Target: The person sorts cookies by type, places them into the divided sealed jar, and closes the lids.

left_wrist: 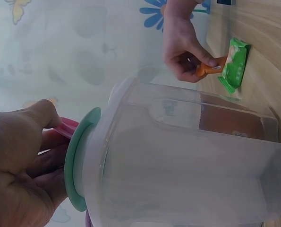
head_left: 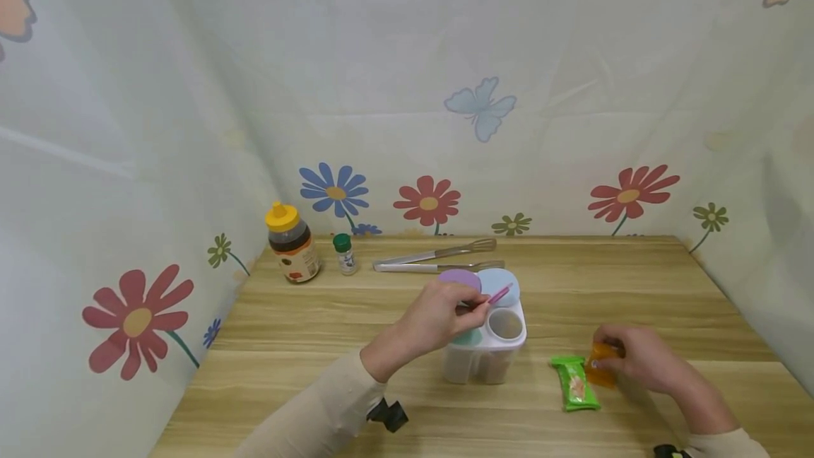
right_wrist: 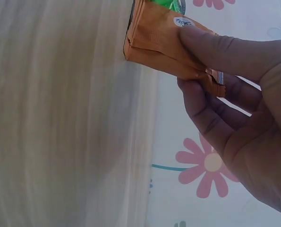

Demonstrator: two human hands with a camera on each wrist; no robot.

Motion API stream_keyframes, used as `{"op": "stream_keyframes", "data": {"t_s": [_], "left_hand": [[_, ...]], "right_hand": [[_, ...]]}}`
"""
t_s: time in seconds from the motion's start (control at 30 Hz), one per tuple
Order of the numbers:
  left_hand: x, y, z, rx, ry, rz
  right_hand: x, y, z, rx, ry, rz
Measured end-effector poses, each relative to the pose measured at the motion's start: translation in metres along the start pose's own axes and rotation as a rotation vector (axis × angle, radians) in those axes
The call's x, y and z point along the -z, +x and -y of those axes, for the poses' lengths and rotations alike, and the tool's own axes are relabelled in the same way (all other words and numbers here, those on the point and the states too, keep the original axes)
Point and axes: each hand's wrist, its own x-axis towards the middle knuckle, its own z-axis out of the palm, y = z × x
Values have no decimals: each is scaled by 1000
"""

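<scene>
A white translucent seasoning box (head_left: 486,355) with several compartments stands mid-table. Purple (head_left: 459,278), blue (head_left: 502,280) and green (head_left: 470,336) round lids show on it, and one compartment (head_left: 505,324) is uncovered. My left hand (head_left: 473,304) pinches a pink lid (head_left: 499,295) above the box; in the left wrist view the pink lid (left_wrist: 67,127) sits between thumb and fingers beside the green lid (left_wrist: 76,165). My right hand (head_left: 629,359) pinches an orange packet (head_left: 600,373) that touches the table next to a green packet (head_left: 575,382). The right wrist view shows the orange packet (right_wrist: 159,47) under my thumb.
A honey bottle with a yellow cap (head_left: 291,244), a small green-capped bottle (head_left: 345,254) and metal tongs (head_left: 439,259) lie at the back of the wooden table (head_left: 286,345). Flowered curtain walls close in the left, back and right sides.
</scene>
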Motion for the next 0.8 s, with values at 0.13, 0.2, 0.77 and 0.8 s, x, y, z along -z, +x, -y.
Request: {"op": "stream_keyframes", "data": {"t_s": [0.13, 0.2, 0.77, 0.8], "left_hand": [[0, 0, 1, -4, 8, 2], [0, 0, 1, -6, 7, 2], [-1, 0, 1, -15, 4, -7], [-1, -1, 1, -13, 5, -6]], "right_hand": [[3, 1, 2, -3, 12, -3], [4, 3, 3, -2, 11, -10], [16, 9, 16, 49, 5, -126], [16, 9, 17, 58, 4, -136]]}}
